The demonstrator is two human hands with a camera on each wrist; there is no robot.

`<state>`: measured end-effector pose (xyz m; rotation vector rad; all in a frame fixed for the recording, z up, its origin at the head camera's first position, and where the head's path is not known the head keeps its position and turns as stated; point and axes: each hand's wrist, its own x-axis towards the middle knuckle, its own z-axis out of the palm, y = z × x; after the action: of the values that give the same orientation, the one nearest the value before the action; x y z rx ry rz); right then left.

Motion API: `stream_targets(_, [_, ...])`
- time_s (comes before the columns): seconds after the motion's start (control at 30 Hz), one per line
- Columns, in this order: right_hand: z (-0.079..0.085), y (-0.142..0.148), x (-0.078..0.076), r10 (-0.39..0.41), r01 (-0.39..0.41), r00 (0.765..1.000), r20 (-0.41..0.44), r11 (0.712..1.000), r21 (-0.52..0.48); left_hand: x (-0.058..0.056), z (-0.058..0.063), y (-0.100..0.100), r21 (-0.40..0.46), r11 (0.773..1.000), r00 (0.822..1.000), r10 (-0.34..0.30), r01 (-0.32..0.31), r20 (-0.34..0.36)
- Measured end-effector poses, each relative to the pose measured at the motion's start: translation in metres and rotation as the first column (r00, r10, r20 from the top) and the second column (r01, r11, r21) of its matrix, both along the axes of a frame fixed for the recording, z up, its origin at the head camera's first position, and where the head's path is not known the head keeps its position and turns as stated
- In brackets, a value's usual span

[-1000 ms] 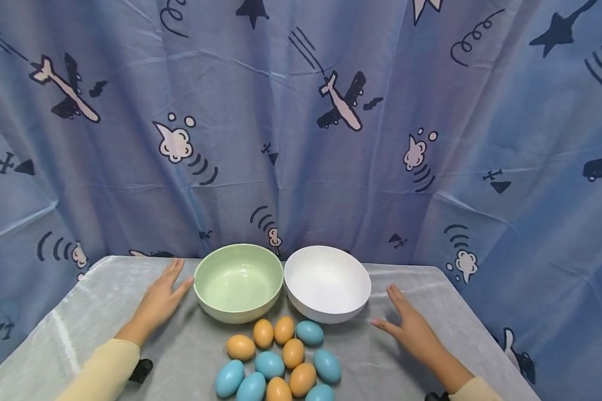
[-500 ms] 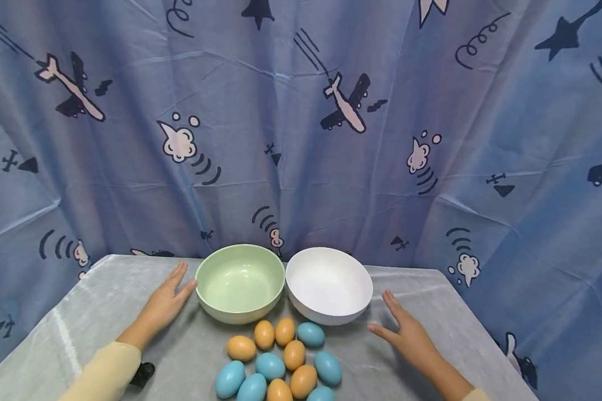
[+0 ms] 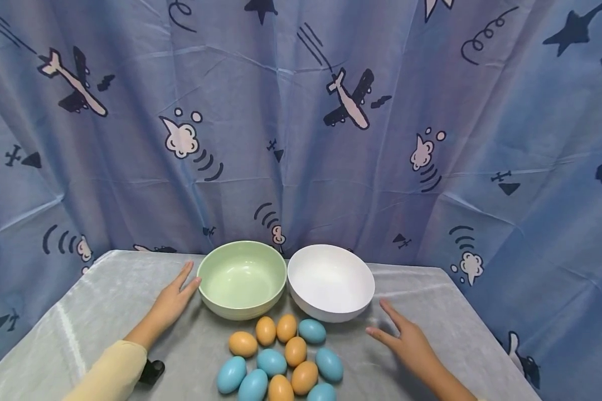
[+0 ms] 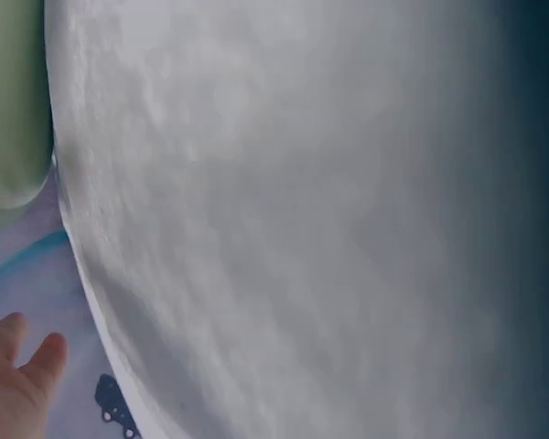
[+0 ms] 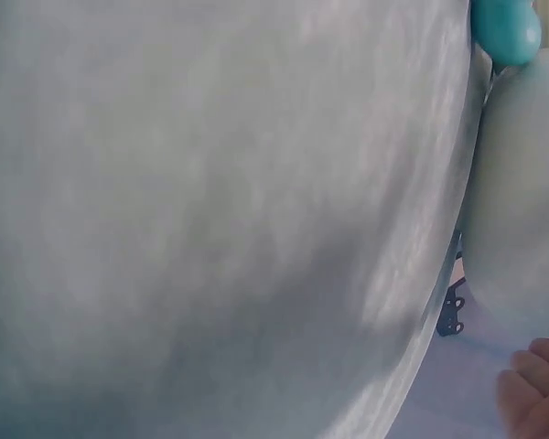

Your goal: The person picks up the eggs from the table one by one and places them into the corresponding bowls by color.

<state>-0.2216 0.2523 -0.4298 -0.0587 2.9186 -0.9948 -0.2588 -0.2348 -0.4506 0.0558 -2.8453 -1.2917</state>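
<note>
A light green bowl (image 3: 242,313) stands near the back edge of the table, side by side with a white bowl (image 3: 331,315). My left hand (image 3: 169,305) is at the green bowl's left side, fingers straight and the thumb tip right at the wall. To the right of the white bowl my right hand (image 3: 408,341) is spread, holding nothing, its fingertips close to that bowl. In front of the bowls lie several orange eggs (image 3: 304,378) and several blue eggs (image 3: 329,365) in a loose cluster. The right wrist view shows a blue egg (image 5: 508,32) beside the white bowl (image 5: 522,183).
A grey velvety cloth (image 3: 105,301) covers the table. Behind it hangs a blue curtain (image 3: 301,156) printed with planes and clouds. A small black object (image 3: 152,372) shows under the left sleeve (image 3: 111,370).
My right hand has moved a little left and nearer to me. My left thumb has come slightly closer over the green bowl's edge. The bowls and eggs keep their arrangement; the head view shifts slightly.
</note>
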Motion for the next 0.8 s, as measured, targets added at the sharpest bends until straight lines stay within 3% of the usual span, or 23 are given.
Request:
stream_targets(0.2, [-0.005,-0.005,0.004,-0.031,0.035,0.999,0.045,0.994,-0.101,-0.001,0.0,0.002,0.086,0.996,0.999,0.013,-0.016,0.034])
stream_targets(0.6, [-0.01,-0.017,0.015,-0.081,0.106,0.991,0.104,0.959,-0.264,-0.002,-0.006,0.01,0.231,0.972,0.999,0.044,-0.038,-0.019])
stream_targets(0.8, [-0.01,-0.026,0.021,-0.08,0.11,0.99,0.113,0.95,-0.293,-0.002,-0.006,0.012,0.304,0.952,0.998,0.053,-0.042,-0.028])
